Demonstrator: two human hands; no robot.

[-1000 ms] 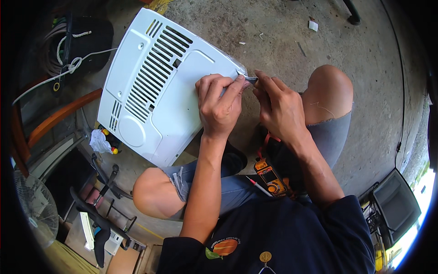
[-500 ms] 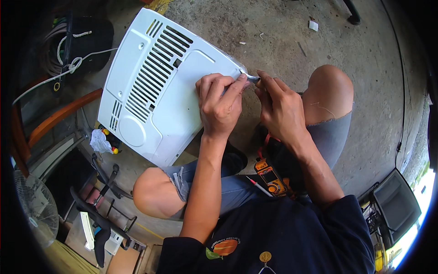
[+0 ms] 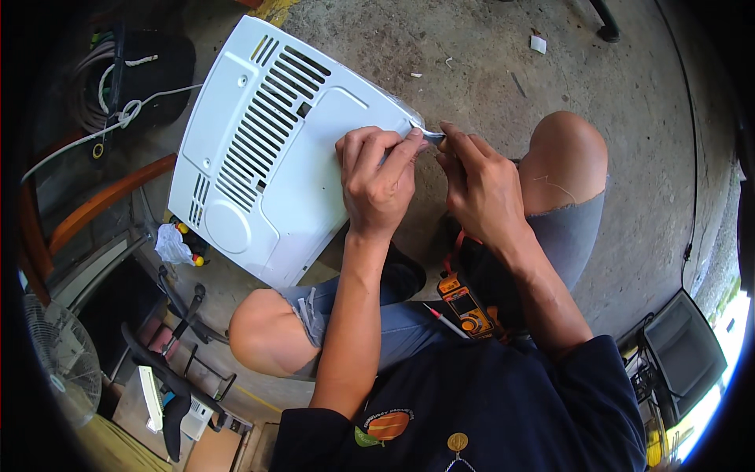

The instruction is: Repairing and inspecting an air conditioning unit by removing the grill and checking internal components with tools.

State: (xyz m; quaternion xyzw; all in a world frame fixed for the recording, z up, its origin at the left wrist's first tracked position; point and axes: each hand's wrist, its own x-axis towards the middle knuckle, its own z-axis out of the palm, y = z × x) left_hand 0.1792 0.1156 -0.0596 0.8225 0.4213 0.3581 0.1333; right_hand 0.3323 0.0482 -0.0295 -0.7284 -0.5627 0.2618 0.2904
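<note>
A white appliance casing (image 3: 314,149) with long rows of vent slots rests on the concrete floor in front of me. From its right corner a short grey cord or strip (image 3: 431,135) sticks out; which of the two it is, I cannot make out. My left hand (image 3: 377,185) lies over the casing's right edge, thumb and fingers pinched on this piece close to the corner. The fingers of my right hand (image 3: 487,185) close on its outer end. Their tips are partly hidden behind the knuckles.
An orange multimeter (image 3: 464,303) and a red-tipped test probe (image 3: 447,321) lie on my lap. White rope (image 3: 130,112) hangs by a dark bucket at left. A fan (image 3: 63,354) stands at lower left, a grey chair (image 3: 683,354) at lower right.
</note>
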